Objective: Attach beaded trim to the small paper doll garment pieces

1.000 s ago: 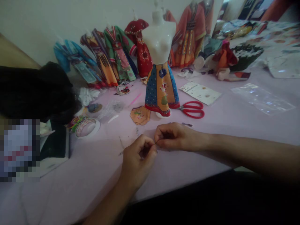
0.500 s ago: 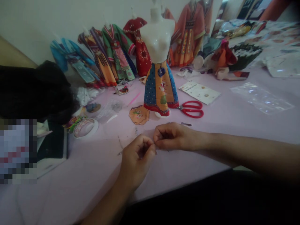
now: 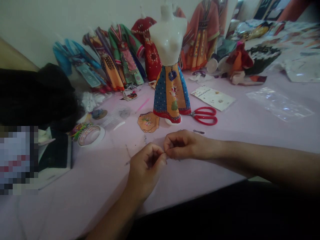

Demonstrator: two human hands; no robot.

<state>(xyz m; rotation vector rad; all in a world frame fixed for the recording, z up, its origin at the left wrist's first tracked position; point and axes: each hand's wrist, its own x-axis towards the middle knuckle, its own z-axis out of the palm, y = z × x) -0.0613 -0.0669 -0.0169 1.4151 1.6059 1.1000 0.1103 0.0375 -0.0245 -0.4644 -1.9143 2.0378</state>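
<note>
My left hand (image 3: 145, 170) and my right hand (image 3: 183, 145) meet fingertip to fingertip low over the pink table (image 3: 197, 185). Both are closed in a pinch, thumb against fingers. Whatever lies between the fingertips is too small to make out. Just beyond them stands a small white mannequin (image 3: 170, 36) wearing a blue, orange and red skirt (image 3: 172, 93). Red-handled scissors (image 3: 205, 116) rest at the skirt's right side. An embroidered orange fabric piece (image 3: 148, 122) lies to the left of the skirt, with tiny metallic bits (image 3: 145, 140) closer to my left hand.
Several dressed doll forms (image 3: 126, 55) line the wall behind. A roll of tape (image 3: 91, 136) and a black bag-like heap (image 3: 37, 100) are on the left. To the right lie a printed card (image 3: 212, 97) and a clear plastic bag (image 3: 280, 104).
Almost nothing differs. Both hands keep the same pinched pose at the same spot, and the view has shifted very slightly.
</note>
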